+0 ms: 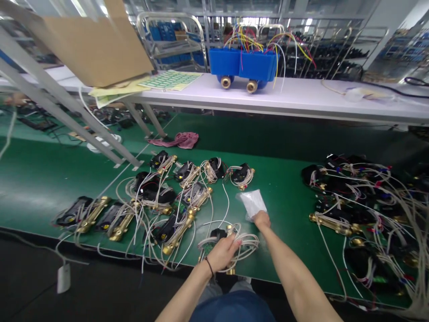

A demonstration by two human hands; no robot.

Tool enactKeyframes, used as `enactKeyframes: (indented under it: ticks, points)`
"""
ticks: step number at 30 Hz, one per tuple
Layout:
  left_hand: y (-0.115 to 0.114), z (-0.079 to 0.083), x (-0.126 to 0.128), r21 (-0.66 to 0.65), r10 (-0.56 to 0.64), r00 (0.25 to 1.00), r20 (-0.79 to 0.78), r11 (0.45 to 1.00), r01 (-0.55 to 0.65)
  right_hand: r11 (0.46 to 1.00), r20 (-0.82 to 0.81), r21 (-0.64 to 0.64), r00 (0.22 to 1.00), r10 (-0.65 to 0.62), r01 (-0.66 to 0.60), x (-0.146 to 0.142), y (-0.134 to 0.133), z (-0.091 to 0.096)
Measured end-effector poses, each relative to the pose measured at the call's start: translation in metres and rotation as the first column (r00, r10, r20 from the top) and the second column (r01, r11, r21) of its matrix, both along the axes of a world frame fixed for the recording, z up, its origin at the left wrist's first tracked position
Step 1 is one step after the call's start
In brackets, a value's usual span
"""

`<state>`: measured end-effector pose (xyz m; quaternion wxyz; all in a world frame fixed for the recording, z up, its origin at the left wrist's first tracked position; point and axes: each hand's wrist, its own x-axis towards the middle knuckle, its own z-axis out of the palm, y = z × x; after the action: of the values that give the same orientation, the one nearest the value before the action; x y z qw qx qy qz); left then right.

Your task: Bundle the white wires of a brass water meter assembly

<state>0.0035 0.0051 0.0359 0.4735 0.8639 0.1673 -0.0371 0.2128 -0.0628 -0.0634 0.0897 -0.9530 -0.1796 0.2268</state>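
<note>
Brass meters (122,226), two groups, hands (223,252), one bag (253,203)

A factory assembly workshop, by all signs. Under the left-hand fingers (231,245), a long workbench covered with smooth green matting (284,237); on both sides of the fingers, many brass-bodied units with black casings and bundled white wires (90,214). Far beyond the fingers, a white-topped bench (301,98) with blue plastic boxes full of coloured wires (243,65) and a sheet of small green labels (170,79), then tubular steel trolleys (170,40) and dark storage racks (321,53).
</note>
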Motion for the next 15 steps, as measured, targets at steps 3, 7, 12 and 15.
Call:
enactKeyframes:
  ticks: [3,7,12,15]
  points:
    - [0.004,-0.001,0.001,-0.06,0.004,0.999,0.04,0.998,-0.002,0.999,0.046,-0.043,0.998,0.033,-0.031,0.0,-0.002,0.007]
    - [0.004,-0.005,0.003,-0.085,0.046,0.996,0.081,0.996,-0.039,0.989,0.138,-0.05,0.979,0.148,-0.142,-0.003,-0.006,0.022]
    - [0.002,-0.009,0.005,-0.095,0.043,0.999,0.033,0.995,-0.04,0.972,0.194,-0.068,0.953,0.232,-0.223,-0.004,-0.017,0.038]
    - [0.003,-0.009,0.005,-0.181,0.053,0.998,0.039,0.982,-0.045,0.969,0.199,-0.072,0.949,0.246,-0.236,-0.006,-0.025,0.042]
